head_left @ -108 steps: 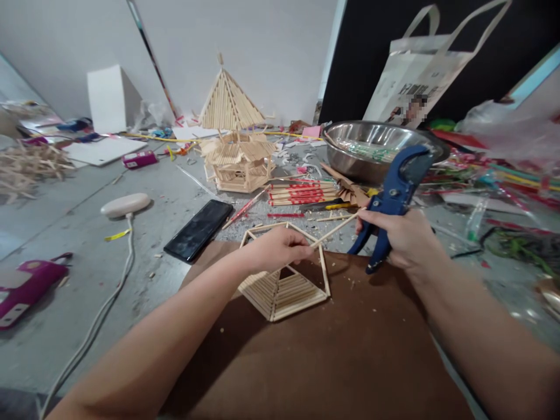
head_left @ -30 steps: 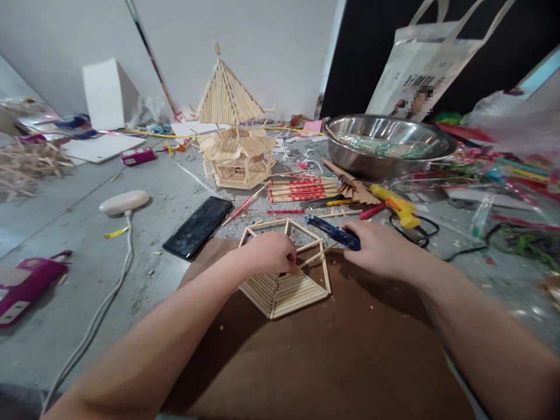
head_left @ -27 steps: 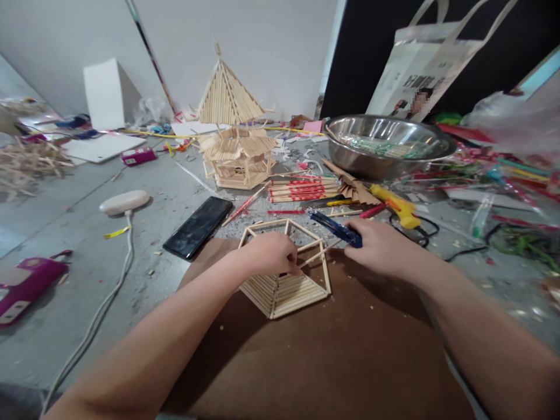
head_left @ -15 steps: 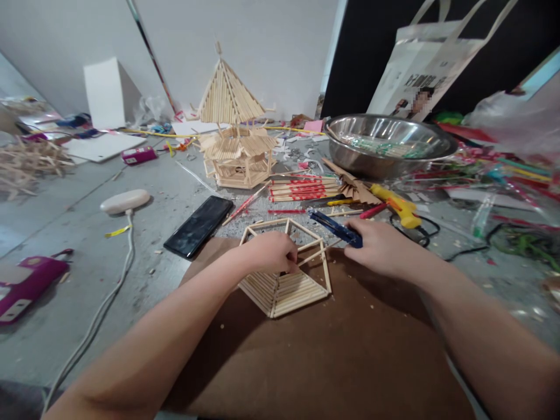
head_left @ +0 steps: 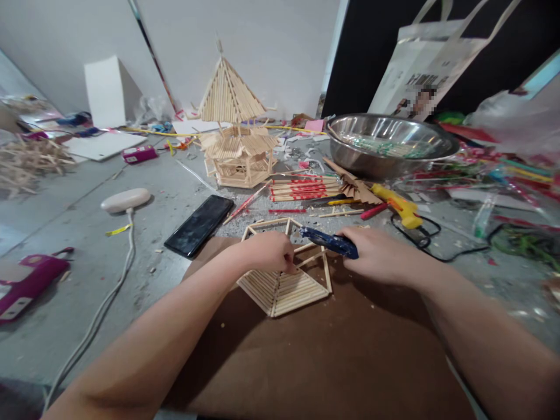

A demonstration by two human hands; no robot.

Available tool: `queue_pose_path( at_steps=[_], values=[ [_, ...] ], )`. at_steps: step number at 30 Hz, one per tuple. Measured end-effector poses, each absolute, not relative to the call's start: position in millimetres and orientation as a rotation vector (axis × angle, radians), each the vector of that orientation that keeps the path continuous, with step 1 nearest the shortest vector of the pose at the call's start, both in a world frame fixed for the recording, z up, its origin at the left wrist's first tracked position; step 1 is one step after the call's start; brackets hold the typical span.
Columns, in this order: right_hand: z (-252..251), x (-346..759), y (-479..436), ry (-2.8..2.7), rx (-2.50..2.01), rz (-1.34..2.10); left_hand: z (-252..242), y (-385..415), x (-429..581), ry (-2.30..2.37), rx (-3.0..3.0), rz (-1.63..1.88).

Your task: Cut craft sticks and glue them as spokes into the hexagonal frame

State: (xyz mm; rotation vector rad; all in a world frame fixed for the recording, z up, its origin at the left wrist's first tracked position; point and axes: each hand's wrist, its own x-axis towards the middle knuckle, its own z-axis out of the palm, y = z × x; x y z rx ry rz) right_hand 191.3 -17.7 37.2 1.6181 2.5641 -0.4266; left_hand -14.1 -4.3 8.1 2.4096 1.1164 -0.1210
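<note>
A hexagonal frame of thin wooden sticks [head_left: 284, 289] lies on a brown board [head_left: 332, 356] in front of me. My left hand [head_left: 266, 252] rests on the frame, fingers pinched on a loose wooden stick [head_left: 308, 258] that lies across the frame's open right part. My right hand [head_left: 378, 254] is closed round a blue cutter [head_left: 329, 241], held low with its tip pointing left over the frame's far right edge.
A black phone [head_left: 199, 224] lies left of the frame. Behind stand a stick pagoda model [head_left: 236, 137], a bundle of red-and-tan sticks [head_left: 304, 189], a yellow glue gun [head_left: 396, 204] with black cable and a steel bowl [head_left: 389, 143]. A white cabled puck [head_left: 125, 200] sits left.
The blue cutter came down from upright in the air to low over the frame. Over the last second my right hand has shifted it slightly left. The left hand keeps its pinch on the stick.
</note>
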Motion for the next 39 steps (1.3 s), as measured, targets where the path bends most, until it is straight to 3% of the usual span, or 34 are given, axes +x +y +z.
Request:
queue_pose_path(
  at_steps=[30,34,39],
  values=[
    [24,195,-18,2.578,1.631,-0.414,5,-8,-11,1.121,2.406,-0.081],
    [31,196,-16,2.763,1.711,-0.338,9,-7,-11,1.112,2.361,0.038],
    [41,200,-14,3.006,1.991,-0.107,15,-1,-15,1.218,2.261,0.462]
  ],
)
